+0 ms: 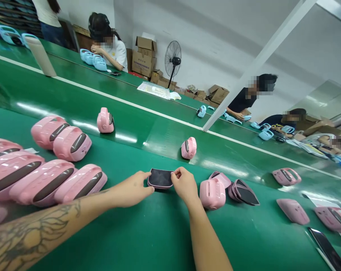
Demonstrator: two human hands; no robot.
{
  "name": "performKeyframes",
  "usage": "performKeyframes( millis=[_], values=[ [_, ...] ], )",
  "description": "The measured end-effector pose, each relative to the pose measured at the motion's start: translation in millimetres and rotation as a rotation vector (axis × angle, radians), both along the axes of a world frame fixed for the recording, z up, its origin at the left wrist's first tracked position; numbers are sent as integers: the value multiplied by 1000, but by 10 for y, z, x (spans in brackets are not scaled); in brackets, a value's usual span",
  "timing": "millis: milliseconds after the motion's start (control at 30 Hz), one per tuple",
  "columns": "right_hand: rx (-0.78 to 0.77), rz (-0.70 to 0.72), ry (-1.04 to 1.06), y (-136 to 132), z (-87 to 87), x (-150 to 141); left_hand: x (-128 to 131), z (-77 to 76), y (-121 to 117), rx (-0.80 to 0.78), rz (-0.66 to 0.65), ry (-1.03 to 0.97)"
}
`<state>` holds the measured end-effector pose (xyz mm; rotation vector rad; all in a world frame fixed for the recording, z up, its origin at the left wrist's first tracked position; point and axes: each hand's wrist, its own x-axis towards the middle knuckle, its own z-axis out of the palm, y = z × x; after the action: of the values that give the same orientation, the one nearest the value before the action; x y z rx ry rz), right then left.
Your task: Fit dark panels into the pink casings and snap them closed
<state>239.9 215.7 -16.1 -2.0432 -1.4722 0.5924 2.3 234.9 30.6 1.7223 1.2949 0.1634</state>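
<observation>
Dark pad point(160, 178) ends hidden by left hand point(132, 189), right hand point(185, 185).

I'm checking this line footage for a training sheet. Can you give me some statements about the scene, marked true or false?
1. The left hand and right hand both hold a dark pink-rimmed panel. True.
2. The tattoo is on the right forearm. False: it is on the left forearm.
3. Pink plastic housings lie on a green belt. True.
4. The housings beside the far co-worker are orange. False: the housings beside that co-worker are light blue.
</observation>
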Motion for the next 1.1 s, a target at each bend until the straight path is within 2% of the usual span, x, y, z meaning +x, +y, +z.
performKeyframes(
  millis=[67,133,267,400,567,667,767,900,1100],
  values=[
    [39,-9,5,-1,37,-56,25,-94,-78,43,47,-64],
    [81,-21,24,-4,102,-80,49,-138,-150,156,59,-138],
    [141,-78,146,-1,221,-19,43,-117,-283,298,33,-208],
    [159,-116,432,67,253,77,-81,73,-296,286,72,-142],
    [141,-5,929,148,246,-104,-148,370,-120,208,96,-204],
    [153,73,1138,155,236,-288,-104,423,-24,178,126,-349],
    [146,112,1348,162,214,-400,-70,450,39,217,149,-447],
    [109,119,1648,188,204,-487,-52,558,117,254,81,-503],
    [163,194,1771,225,316,-552,4,721,270,118,-107,-681]
  ],
)
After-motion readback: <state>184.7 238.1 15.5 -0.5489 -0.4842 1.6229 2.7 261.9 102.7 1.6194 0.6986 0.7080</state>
